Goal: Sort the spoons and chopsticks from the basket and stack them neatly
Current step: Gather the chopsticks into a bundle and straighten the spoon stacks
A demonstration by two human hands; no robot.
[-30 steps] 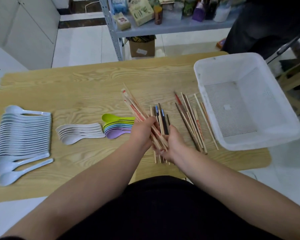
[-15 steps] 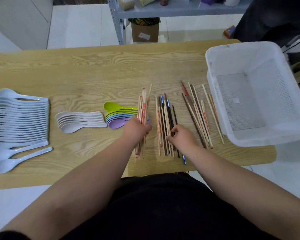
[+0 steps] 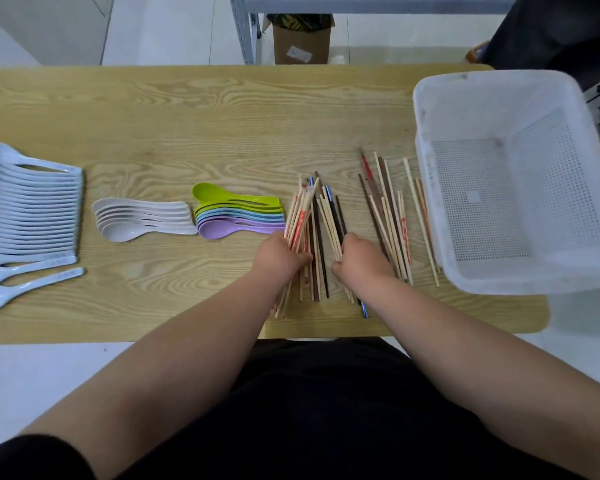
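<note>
My left hand (image 3: 280,253) grips a bundle of pale wooden chopsticks (image 3: 300,216) with red print, slanted over the table. My right hand (image 3: 360,256) closes on another group of light and dark chopsticks (image 3: 331,220) lying beside that bundle. More loose chopsticks (image 3: 392,216) lie to the right, next to the white plastic basket (image 3: 430,188), which holds nothing. Left of the hands sit coloured spoons (image 3: 236,213), a small stack of white spoons (image 3: 142,220) and a long row of pale blue spoons (image 3: 28,209).
The wooden table (image 3: 222,126) has bare surface behind the piles. A metal shelf leg (image 3: 243,29) and a cardboard box (image 3: 300,39) stand on the floor beyond. A dark-clothed person (image 3: 551,32) is at the far right.
The left hand's bundle has swung rightward against the middle chopsticks. The right hand has closed around the middle group. The camera has tilted down.
</note>
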